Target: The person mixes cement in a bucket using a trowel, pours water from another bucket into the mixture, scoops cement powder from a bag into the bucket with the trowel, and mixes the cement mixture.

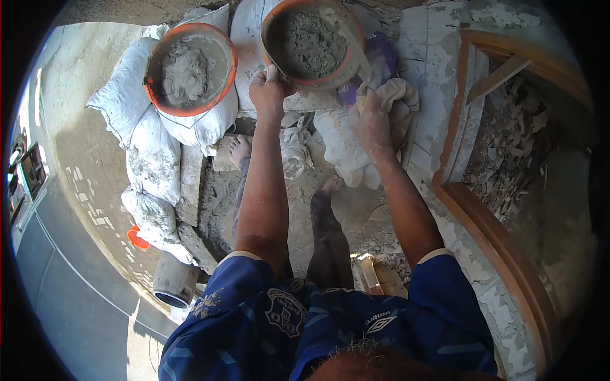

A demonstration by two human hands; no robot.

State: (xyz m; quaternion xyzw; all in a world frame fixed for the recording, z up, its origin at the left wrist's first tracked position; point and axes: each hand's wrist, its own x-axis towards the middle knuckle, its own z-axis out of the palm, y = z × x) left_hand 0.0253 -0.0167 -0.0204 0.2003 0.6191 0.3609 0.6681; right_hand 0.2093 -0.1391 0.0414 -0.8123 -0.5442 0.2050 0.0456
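Observation:
My left hand (267, 95) is closed on the near left rim of an orange-edged basin (267, 47) holding wet grey mortar (314, 47). At the basin's right side, a flat, mortar-smeared tool (358, 54) slants across the rim. My right hand (373, 124) is closed at the tool's lower end, though its exact kind is unclear. Beside that hand lie a crumpled beige cloth (399, 95) and a purple bag (380, 57). A second orange-rimmed basin (232, 60), to the left, contains grey powder heaped in water.
White filled sacks (154, 155) line the left and support the basins. A grey bucket (175, 279) lies tilted at lower left, near a small orange container (137, 238). On the right are a wooden frame (492, 244) and broken rubble (508, 133). My bare feet stand on dusty ground.

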